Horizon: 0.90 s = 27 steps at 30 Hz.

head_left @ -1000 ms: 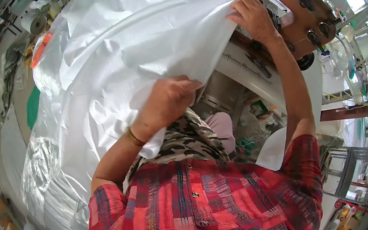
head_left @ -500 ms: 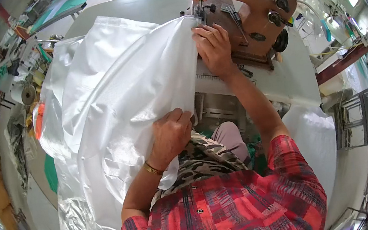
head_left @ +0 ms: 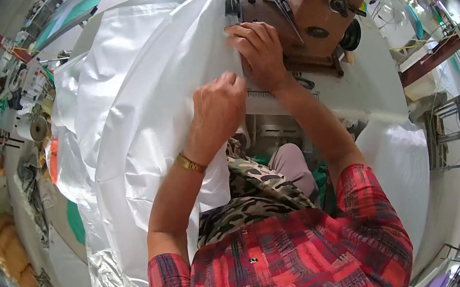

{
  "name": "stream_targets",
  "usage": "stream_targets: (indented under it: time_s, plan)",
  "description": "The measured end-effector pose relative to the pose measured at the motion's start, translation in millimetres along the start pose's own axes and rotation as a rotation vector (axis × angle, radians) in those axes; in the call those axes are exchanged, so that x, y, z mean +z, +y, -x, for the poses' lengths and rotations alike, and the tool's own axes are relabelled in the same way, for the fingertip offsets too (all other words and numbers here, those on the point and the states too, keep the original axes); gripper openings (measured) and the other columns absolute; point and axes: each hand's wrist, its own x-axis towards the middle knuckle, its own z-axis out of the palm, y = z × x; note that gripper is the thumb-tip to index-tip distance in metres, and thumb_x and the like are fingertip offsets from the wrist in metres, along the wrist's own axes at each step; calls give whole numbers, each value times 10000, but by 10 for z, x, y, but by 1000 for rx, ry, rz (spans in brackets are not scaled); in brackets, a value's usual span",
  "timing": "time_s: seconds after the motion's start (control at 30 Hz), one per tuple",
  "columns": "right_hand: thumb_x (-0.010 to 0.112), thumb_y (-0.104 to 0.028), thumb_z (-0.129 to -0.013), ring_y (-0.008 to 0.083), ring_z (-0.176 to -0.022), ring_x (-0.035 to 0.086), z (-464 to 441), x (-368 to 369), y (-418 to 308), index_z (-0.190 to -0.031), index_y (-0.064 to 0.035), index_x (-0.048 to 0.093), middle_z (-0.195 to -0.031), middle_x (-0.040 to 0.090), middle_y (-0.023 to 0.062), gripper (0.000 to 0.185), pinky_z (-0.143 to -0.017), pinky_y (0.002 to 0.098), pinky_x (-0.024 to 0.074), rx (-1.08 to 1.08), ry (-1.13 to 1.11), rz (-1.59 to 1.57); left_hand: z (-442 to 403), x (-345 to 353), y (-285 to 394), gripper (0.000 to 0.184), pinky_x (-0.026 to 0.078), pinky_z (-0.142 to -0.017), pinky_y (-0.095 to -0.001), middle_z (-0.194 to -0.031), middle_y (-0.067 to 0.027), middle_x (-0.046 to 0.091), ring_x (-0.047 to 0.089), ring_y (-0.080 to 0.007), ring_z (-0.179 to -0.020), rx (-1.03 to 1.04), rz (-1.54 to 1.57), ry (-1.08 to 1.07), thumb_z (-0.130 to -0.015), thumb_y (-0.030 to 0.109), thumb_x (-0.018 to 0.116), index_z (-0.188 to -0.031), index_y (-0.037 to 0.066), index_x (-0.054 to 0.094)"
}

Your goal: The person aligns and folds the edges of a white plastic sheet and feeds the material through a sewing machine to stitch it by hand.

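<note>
A large shiny white plastic-like sheet (head_left: 142,97) spreads in folds across the table and hangs down over my lap. Its right edge runs up to the needle and presser foot (head_left: 232,7) of a brown sewing machine (head_left: 305,11). Just below the foot, my right hand (head_left: 260,52) has its fingers bent together on that edge, fingertips partly hidden. Farther down the same edge, my left hand (head_left: 218,107), with a gold watch at the wrist, is closed in a pinch on the sheet.
A pair of metal tweezers (head_left: 282,12) rests on the machine's base. The machine's black handwheel (head_left: 350,34) sticks out at right. More white material (head_left: 394,151) hangs over the table's right side. A roll (head_left: 37,128) and an orange piece (head_left: 54,161) are at left.
My left hand has moved up along the sheet's edge, closer to my right hand. The right hand remains near the presser foot. The view has shifted slightly, with the machine now higher in it.
</note>
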Motion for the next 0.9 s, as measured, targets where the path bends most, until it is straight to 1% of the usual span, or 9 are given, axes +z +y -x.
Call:
stream_targets:
  time_s: [0.3,0.4,0.47,0.53,0.6,0.73,0.77,0.83,0.9]
  plan:
    - [571,-174,-804,255,-1133,512,-17,68,-16,-1150,-82,543,-1198,576,53,359,-976,425,369,76,2,-22,-537,191,-292,28,508,-575,-433,-761,-108,607,633,-328,-670,-34,-128,165,-799,82,564,-796,67,541]
    - [574,-163,-809,269,-1124,518,-16,55,-9,-1179,-68,531,-1197,576,73,385,-973,436,367,92,23,-24,-564,201,-247,88,516,-602,-431,-808,-109,617,639,-319,-739,-125,-104,187,-813,99,567,-896,70,575]
    - [577,-148,-810,276,-1121,521,-14,61,-27,-1191,-61,524,-1196,576,85,394,-971,441,365,96,10,-19,-348,92,-9,265,522,-745,-424,-1022,-157,618,611,-350,-914,-206,60,208,-827,83,570,-1091,61,590]
    - [578,-103,-812,285,-1129,517,0,46,-11,-1207,-67,517,-1193,580,90,401,-967,450,363,44,69,-94,77,-12,182,443,478,-897,-431,-1269,-195,514,525,-386,-1095,-58,106,315,-831,46,582,-1270,55,523]
    - [572,-83,-814,291,-1132,514,11,29,30,-1219,-73,515,-1192,582,90,410,-967,454,361,28,48,-94,739,-108,369,515,414,-998,-449,-1400,-206,405,457,-399,-1200,-168,309,254,-828,-7,577,-1330,61,479]
    - [550,-54,-825,312,-1123,516,43,50,46,-1258,-79,505,-1190,584,93,436,-960,468,358,-5,78,-119,2282,22,535,537,381,-1034,-443,-1418,-221,395,447,-371,-1240,-528,532,-12,-824,-32,572,-1345,10,448]
    - [547,-54,-832,324,-1083,529,51,65,65,-1237,-72,531,-1161,593,100,406,-951,473,364,-55,133,-140,2574,38,557,537,381,-1034,-443,-1418,-221,395,447,-371,-1240,-532,543,-22,-824,-32,572,-1345,10,448]
    - [533,-46,-845,323,-1059,545,5,72,88,-1184,-67,569,-1136,613,99,341,-924,458,386,-50,175,-193,3101,64,509,529,392,-1025,-432,-1424,-238,389,435,-364,-1261,-703,378,-286,-871,120,612,-1354,-4,434]
    - [519,-37,-858,321,-1036,560,62,-11,-49,-1130,-61,608,-1110,633,98,287,-896,443,408,-44,214,-248,3807,205,450,512,396,-1022,-432,-1387,-252,421,452,-368,-1247,-819,285,-276,-893,171,592,-1345,-15,439]
